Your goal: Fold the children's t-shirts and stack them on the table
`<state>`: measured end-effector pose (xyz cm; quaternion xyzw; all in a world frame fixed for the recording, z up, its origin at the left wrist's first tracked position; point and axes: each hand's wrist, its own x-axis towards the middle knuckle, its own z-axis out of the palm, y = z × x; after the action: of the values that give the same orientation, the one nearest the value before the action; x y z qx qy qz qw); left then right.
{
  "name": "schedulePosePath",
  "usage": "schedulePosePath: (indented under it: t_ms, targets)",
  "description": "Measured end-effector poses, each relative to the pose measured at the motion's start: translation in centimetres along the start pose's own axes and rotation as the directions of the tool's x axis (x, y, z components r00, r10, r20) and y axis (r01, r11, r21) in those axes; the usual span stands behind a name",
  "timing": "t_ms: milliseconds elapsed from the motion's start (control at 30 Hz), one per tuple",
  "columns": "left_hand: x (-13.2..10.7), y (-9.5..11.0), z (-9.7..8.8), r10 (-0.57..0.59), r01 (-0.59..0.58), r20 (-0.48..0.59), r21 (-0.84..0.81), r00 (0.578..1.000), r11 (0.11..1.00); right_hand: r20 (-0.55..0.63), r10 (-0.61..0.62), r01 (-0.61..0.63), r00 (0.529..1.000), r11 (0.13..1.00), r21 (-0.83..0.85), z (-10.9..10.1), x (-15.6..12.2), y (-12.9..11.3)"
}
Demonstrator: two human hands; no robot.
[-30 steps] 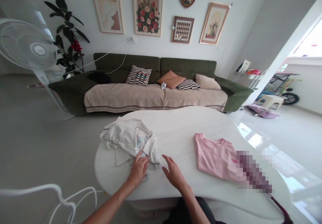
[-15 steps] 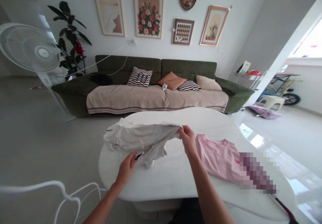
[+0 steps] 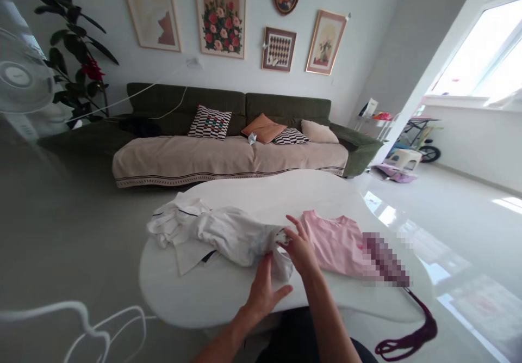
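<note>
A crumpled white shirt [image 3: 234, 235] with dark trim lies across the left part of the white table [image 3: 191, 303]. My right hand [image 3: 299, 246] grips the bunched right end of this shirt, its index finger raised. Just below that end, my left hand [image 3: 263, 292] touches the fabric with its fingertips, thumb spread well apart. To the right of my hands lies a folded pink T-shirt [image 3: 332, 238], flat on the table. A blurred-out purple item [image 3: 385, 259] partly covers its right edge, with a dark red tassel [image 3: 424, 327] trailing from it.
Behind the table stands a green sofa [image 3: 212, 99] with a beige cover and several cushions. A white fan [image 3: 22, 74] and a leafy plant [image 3: 75, 42] are at the left. White tubing [image 3: 77, 308] curves at the lower left. A white stool [image 3: 405, 159] stands far right.
The shirt, held up between my hands before, now rests on the table. My left hand has moved right and released its edge, coming close to my right hand. The view has shifted right.
</note>
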<state>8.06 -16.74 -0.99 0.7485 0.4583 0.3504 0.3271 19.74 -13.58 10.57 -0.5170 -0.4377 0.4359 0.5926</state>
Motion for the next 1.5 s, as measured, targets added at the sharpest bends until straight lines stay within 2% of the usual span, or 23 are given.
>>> schedulePosePath:
  t_ms: [33,100,167,233,300,367,433,500,567,667,733,833,867,933,1033,1100,1133,1200,1267,1367,1433,1500]
  targets:
    - [0.5,0.4,0.6,-0.018,0.019,-0.063,0.015,0.998,1.0,0.003,0.003,-0.004,1.0,0.999,0.053,0.0,-0.3,-0.3]
    - [2.1,0.8,0.4,-0.054,0.05,-0.154,-0.028,0.987,0.998,-0.009,0.015,-0.014,1.0,0.987,0.16,-0.4,-0.6,-1.2]
    - [4.2,0.8,-1.3,-0.07,0.051,-0.146,-0.127,0.987,0.991,-0.028,0.006,0.001,1.0,0.975,0.223,-1.4,-0.6,-2.6]
    - [6.5,0.7,-3.8,-0.052,0.033,-0.086,-0.204,0.995,0.978,-0.048,-0.019,0.03,0.999,0.973,0.231,-2.8,-0.5,-4.2]
    - [8.6,0.7,-6.6,-0.033,0.011,-0.077,-0.263,0.997,0.965,-0.053,-0.062,0.071,0.997,0.978,0.197,-3.9,-0.4,-6.0]
    - [10.0,1.2,-9.1,-0.061,0.011,-0.125,-0.368,0.99,0.93,-0.024,-0.119,0.121,0.993,0.982,0.148,-4.5,-0.3,-7.6]
    - [10.1,2.6,-10.7,-0.104,0.017,-0.181,-0.427,0.978,0.904,0.008,-0.177,0.175,0.984,0.982,0.074,-4.3,-0.1,-9.0]
    - [8.7,4.9,-11.1,-0.072,-0.013,-0.232,-0.343,0.97,0.939,0.001,-0.255,0.254,0.967,0.962,-0.104,-3.4,0.2,-10.0]
    - [6.1,7.6,-10.1,0.065,-0.118,-0.272,-0.182,0.96,0.976,-0.018,-0.384,0.347,0.923,0.852,-0.391,-2.2,0.5,-11.0]
    - [2.2,10.9,-7.3,0.301,-0.319,-0.204,-0.063,0.932,0.946,0.048,-0.559,0.405,0.828,0.535,-0.741,-0.5,0.8,-12.7]
    - [0.9,11.9,-5.5,0.395,-0.398,-0.094,-0.01,0.914,0.917,0.091,-0.605,0.386,0.791,0.379,-0.841,0.2,1.1,-14.1]
    - [1.6,11.9,-4.9,0.423,-0.421,0.015,0.133,0.906,0.897,0.078,-0.647,0.326,0.758,0.272,-0.905,-0.2,1.7,-16.4]
    - [2.3,11.7,-5.5,0.418,-0.415,0.022,0.17,0.908,0.894,0.067,-0.66,0.308,0.748,0.255,-0.917,-0.6,2.0,-17.2]
    - [4.2,11.4,-7.9,0.407,-0.4,0.0,0.178,0.914,0.899,0.042,-0.684,0.275,0.728,0.236,-0.932,-2.0,2.6,-19.0]
    - [7.5,11.5,-14.2,0.382,-0.377,-0.112,0.066,0.917,0.924,-0.001,-0.726,0.233,0.688,0.222,-0.947,-4.8,3.5,-21.7]
    - [9.8,11.9,-18.8,0.393,-0.398,-0.167,0.003,0.904,0.917,-0.009,-0.74,0.219,0.673,0.211,-0.953,-6.4,4.1,-23.2]
    - [11.0,12.2,-20.8,0.396,-0.409,-0.202,-0.026,0.896,0.912,0.001,-0.738,0.221,0.675,0.202,-0.954,-7.0,4.3,-23.8]
    - [13.1,12.8,-24.0,0.39,-0.394,-0.197,0.021,0.899,0.919,0.049,-0.718,0.243,0.694,0.17,-0.955,-7.8,4.7,-24.6]
    - [14.9,13.2,-25.6,0.402,-0.383,-0.166,0.131,0.901,0.914,0.134,-0.679,0.287,0.721,0.116,-0.951,-8.2,5.0,-24.9]
    - [16.9,13.0,-25.6,0.432,-0.358,-0.205,0.319,0.878,0.878,0.241,-0.602,0.332,0.761,0.042,-0.943,-8.6,5.3,-24.8]
    - [18.0,12.5,-25.0,0.41,-0.278,-0.268,0.42,0.872,0.864,0.242,-0.553,0.316,0.798,0.041,-0.948,-9.0,5.5,-24.5]
    - [19.0,12.2,-24.7,0.375,-0.198,-0.311,0.476,0.873,0.857,0.195,-0.522,0.264,0.83,0.062,-0.962,-9.4,5.7,-24.4]
